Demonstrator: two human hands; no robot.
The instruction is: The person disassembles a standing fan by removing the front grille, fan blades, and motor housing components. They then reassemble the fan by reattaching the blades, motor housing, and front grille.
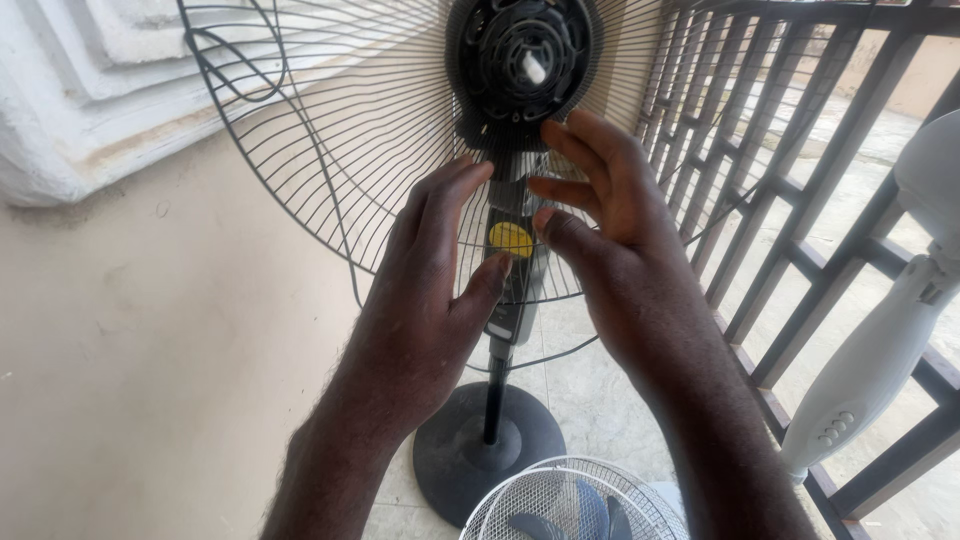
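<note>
A black standing fan stands before me with its rear wire guard (330,130) mounted and no blades on the motor hub (525,55). My left hand (430,280) reaches up with fingers apart, its fingertips against the guard just below the hub. My right hand (610,210) is spread open beside it, fingers touching the hub's lower right edge. Between the hands shows the fan's neck with a yellow round sticker (511,238). The pole runs down to a round black base (470,460).
A white wire guard with dark blue blades (575,505) lies on the tiled floor by the base. A white fan body (880,350) leans at the right. A dark metal railing (800,170) runs along the right; a beige wall (150,330) is at left.
</note>
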